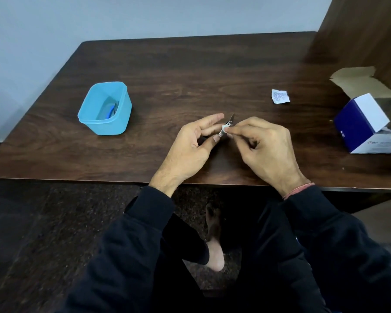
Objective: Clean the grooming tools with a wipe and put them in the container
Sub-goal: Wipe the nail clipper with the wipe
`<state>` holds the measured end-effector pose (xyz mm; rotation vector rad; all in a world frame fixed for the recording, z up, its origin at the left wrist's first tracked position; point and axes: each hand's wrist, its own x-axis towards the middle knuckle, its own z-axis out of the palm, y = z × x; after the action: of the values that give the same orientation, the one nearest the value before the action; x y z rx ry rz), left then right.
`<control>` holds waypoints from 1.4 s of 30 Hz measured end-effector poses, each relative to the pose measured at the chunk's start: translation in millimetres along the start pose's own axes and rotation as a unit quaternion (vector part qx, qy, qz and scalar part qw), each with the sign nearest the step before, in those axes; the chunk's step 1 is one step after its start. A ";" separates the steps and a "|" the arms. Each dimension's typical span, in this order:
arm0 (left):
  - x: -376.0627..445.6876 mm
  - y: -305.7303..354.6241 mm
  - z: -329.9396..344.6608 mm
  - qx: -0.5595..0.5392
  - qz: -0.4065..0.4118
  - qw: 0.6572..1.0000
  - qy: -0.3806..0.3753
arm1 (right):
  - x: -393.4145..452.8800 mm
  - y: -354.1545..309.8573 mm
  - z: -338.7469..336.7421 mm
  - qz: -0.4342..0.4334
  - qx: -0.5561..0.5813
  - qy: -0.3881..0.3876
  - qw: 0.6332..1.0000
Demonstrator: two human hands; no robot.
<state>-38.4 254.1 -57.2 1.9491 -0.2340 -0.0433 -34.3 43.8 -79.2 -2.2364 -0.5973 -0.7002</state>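
Note:
A small metal nail clipper (231,118) is held over the middle of the dark wooden table (190,71). My left hand (194,143) pinches its near end between thumb and fingers. My right hand (264,145) pinches a small white wipe (225,127) against the clipper's body. At the left stands an open blue plastic container (93,123) with a blue-and-white tool (110,111) lying inside it.
A torn white wipe sachet (280,96) lies right of centre. A blue-and-white cardboard box (366,127) with open flaps stands at the right edge. A wooden panel (366,30) rises at the back right. The table's front edge runs just below my wrists.

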 end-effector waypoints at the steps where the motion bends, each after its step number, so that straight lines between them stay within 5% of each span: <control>1: -0.1 0.1 0.2 -0.001 0.000 1.000 0.001 | -0.5 0.7 0.3 0.003 -0.001 0.003 1.000; 24: 1.0 -2.4 -0.4 0.014 0.003 1.000 -0.002 | -0.7 6.2 2.7 -0.001 0.021 -0.046 0.999; 42: -0.2 -1.2 -1.9 0.012 0.005 1.000 0.004 | 3.0 8.6 -1.2 0.036 0.039 -0.010 0.999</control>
<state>-38.1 256.3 -57.6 1.9712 -0.2406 -0.0269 -27.4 38.0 -80.8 -2.1827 -0.5429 -0.6091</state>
